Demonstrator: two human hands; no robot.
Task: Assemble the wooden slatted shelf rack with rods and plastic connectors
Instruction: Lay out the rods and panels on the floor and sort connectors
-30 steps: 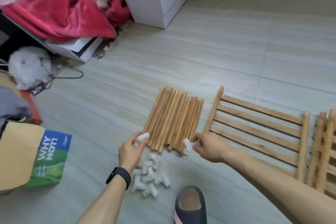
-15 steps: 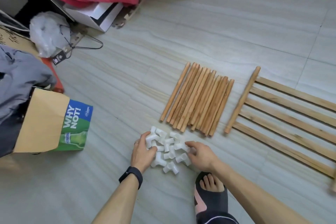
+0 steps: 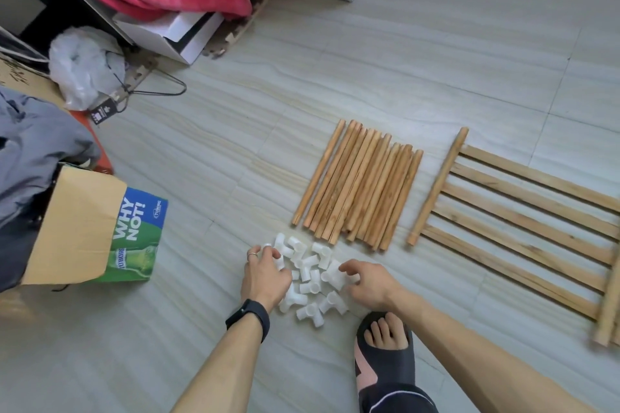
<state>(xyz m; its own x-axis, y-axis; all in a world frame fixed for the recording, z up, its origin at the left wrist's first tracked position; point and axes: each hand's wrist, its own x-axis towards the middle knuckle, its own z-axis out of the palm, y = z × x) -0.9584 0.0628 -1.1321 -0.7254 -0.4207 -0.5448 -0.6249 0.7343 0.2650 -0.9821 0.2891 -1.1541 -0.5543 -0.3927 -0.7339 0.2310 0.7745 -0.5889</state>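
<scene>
Left hand (image 3: 265,275) & right hand (image 3: 369,285) curl into the white connector pile (image 3: 312,278), can't tell if gripping, so rough raking could scatter pcs toward the wooden rods (image 3: 359,184).

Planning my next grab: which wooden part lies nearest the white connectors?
The bundle of loose round rods: its near ends stop just beyond the connector pile. The slatted panel lies farther right.
</scene>
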